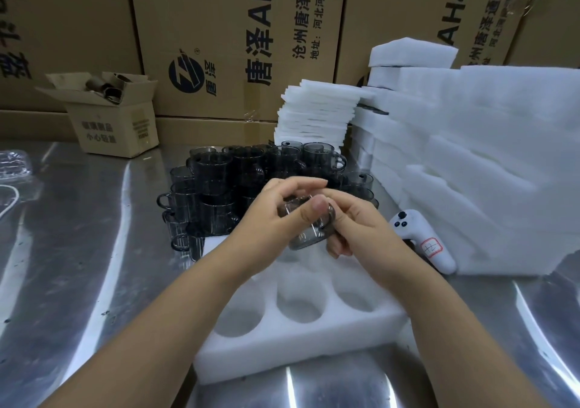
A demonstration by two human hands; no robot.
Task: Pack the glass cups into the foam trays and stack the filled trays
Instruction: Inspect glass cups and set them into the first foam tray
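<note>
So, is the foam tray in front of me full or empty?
Empty where visible: three near holes of the foam tray hold nothing; far holes are hidden.

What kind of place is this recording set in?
Likely a packing station in a warehouse or factory: printed cartons stacked behind a steel table, tall foam stacks, and a heap of glass cups.

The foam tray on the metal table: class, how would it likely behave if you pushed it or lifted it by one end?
Probably very light: the foam tray is white foam with its visible pockets empty. It would likely slide easily on the shiny table. Its thick walls suggest it would stay fairly stiff, perhaps bending slightly.
</note>
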